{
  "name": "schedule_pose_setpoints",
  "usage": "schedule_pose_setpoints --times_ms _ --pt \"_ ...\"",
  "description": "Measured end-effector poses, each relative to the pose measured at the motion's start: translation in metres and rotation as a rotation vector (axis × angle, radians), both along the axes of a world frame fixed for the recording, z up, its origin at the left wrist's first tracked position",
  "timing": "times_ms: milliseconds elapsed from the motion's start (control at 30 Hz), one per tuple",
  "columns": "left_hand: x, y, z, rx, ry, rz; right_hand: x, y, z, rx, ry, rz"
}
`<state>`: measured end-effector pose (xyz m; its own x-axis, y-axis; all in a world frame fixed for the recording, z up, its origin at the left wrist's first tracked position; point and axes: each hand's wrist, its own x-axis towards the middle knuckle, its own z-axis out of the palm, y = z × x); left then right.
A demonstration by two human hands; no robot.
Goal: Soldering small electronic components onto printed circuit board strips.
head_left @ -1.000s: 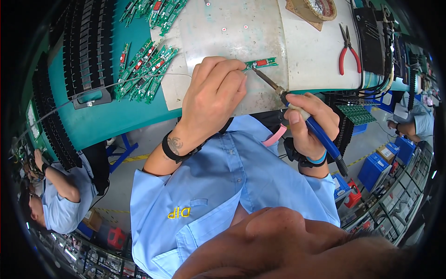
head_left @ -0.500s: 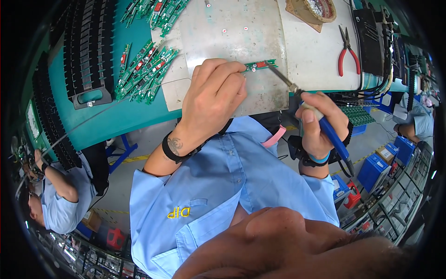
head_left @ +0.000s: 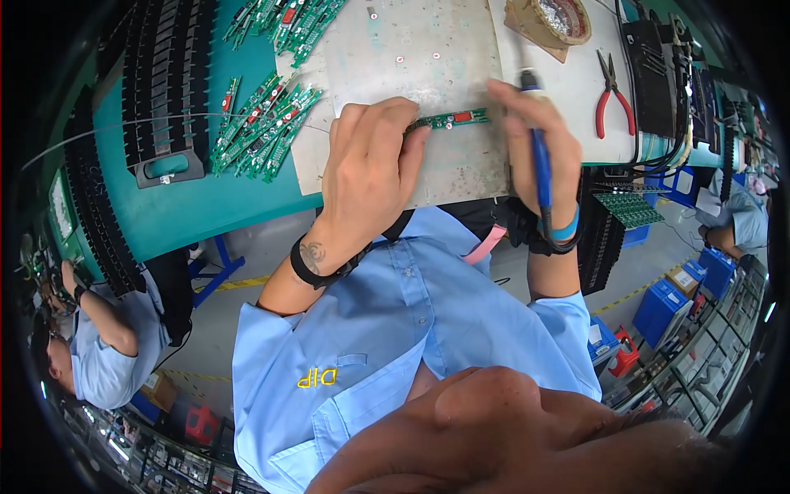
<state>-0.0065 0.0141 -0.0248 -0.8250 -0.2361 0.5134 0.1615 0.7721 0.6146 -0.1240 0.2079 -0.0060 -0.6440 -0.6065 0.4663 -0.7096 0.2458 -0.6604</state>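
My left hand (head_left: 370,160) is closed at the left end of a narrow green circuit board (head_left: 469,117) with a red part on it, lying on the grey metal plate (head_left: 448,169). Its fingertips pinch the board's end. A thin wire (head_left: 247,114), apparently solder, runs leftward from that hand; how it is held is hidden. My right hand (head_left: 550,140), smeared by motion, is wrapped around a blue-handled soldering iron (head_left: 541,169). The iron stands right of the board, apart from it, pointing away from me; its tip is blurred.
Piles of green circuit boards (head_left: 267,128) lie left of the plate, beside black slotted racks (head_left: 167,90). Right of it are a round tin (head_left: 564,18) on a brown base, red-handled pliers (head_left: 613,99) and a black box (head_left: 654,66) with cables. A co-worker (head_left: 111,346) sits at far left.
My right hand has lifted the soldering iron off the board's right end, moving it left and away from me, turned more upright in view. My left hand has shifted slightly, its fingers still at the board.
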Motion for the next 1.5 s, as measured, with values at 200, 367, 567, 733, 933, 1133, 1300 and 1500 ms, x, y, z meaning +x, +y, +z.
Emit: schedule_pose_setpoints --times_ms 200,367,567,733,933,1133,1300,1500 --pt "-0.001 -0.003 0.004 -0.002 0.004 -0.056 0.001 -0.004 -0.014 0.012 0.070 0.058" --pt "0.000 -0.003 0.002 0.000 0.023 -0.052 0.001 -0.001 -0.017 -0.033 0.066 0.074" --pt "0.001 -0.003 0.002 -0.003 0.030 -0.055 0.001 -0.001 -0.020 -0.065 0.064 0.083" --pt "-0.001 -0.003 0.002 0.000 0.031 -0.049 0.000 -0.001 -0.020 -0.070 0.055 0.082" --pt "0.000 -0.003 0.004 0.001 0.011 -0.037 0.001 -0.004 -0.024 -0.090 0.033 0.086" --pt "0.001 -0.003 0.007 0.022 -0.006 -0.019 0.003 -0.006 -0.020 -0.058 0.025 0.065" --pt "0.002 -0.003 0.009 0.014 -0.027 -0.005 0.006 -0.005 -0.018 -0.066 -0.003 0.077" --pt "0.004 -0.003 0.010 0.022 0.075 -0.006 0.010 -0.004 -0.022 -0.151 -0.041 -0.007"
